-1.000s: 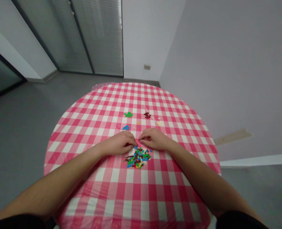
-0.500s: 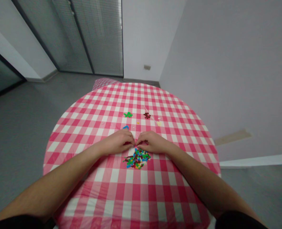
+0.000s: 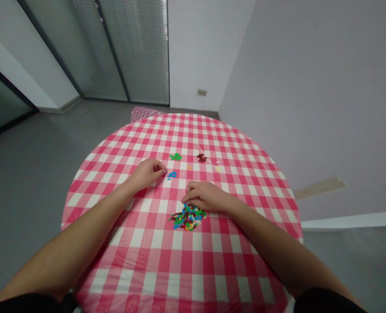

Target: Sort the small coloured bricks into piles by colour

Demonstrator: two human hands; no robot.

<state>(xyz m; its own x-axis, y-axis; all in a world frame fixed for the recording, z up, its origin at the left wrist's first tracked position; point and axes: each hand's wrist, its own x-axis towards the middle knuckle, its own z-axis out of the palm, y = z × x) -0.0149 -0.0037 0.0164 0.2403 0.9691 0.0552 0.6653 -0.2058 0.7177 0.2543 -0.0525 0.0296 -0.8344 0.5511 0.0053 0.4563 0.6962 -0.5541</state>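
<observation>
My left hand [image 3: 151,171] hovers or rests just left of a few blue building bricks [image 3: 172,174], its fingertips pinched together. Whatever may be between them is too small to see. At the far edge of a mixed pile of small coloured building bricks [image 3: 188,217] is my right hand [image 3: 205,195], its fingers curled and closed near the pile's top. I cannot make out what those fingers hold, if anything. The pile mixes blue, green, brown, white, yellow and red bricks.
Farther back lie a cluster of green bricks [image 3: 176,157], brown bricks [image 3: 201,158], a pale yellow group [image 3: 217,169] and a small yellow-orange piece [image 3: 189,168]. A red-and-white checked cloth covers the round table [image 3: 248,191]. A wall [image 3: 310,87] stands on the right.
My left hand has moved away from the right hand, up and left, beside the blue bricks. A small blue piece now shows near them. My right hand has barely shifted.
</observation>
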